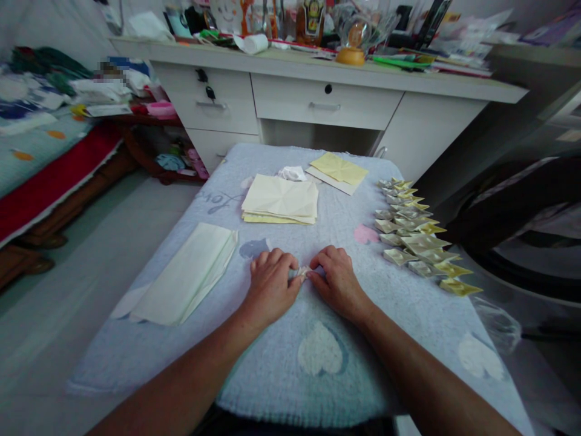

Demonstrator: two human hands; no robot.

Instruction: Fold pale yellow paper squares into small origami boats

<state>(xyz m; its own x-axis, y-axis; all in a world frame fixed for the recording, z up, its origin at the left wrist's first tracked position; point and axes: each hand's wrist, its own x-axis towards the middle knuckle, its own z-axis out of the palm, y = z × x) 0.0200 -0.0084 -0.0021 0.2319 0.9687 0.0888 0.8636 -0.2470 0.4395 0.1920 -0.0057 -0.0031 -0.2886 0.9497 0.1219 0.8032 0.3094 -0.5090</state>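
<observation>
Between both hands is a small piece of folded white paper (pixel 303 273), low over the blue cloth. My left hand (pixel 273 280) pinches its left end with thumb and fingers. At the other end, my right hand (pixel 336 280) grips it the same way. The fingers cover much of the paper, so its exact shape is hidden. Beyond the hands lies a stack of creased cream and yellow paper squares (pixel 280 198). Several small folded paper boats (pixel 415 236) stand in rows to the right.
A long folded white paper bundle (pixel 186 275) lies at the left. Yellow and white sheets (pixel 339 169) and a crumpled white tissue (pixel 293 174) lie at the back of the cloth-covered table (pixel 272 363). Behind stands a white desk (pixel 327 100) crowded with objects; a bed (pixel 49 157) is at the left.
</observation>
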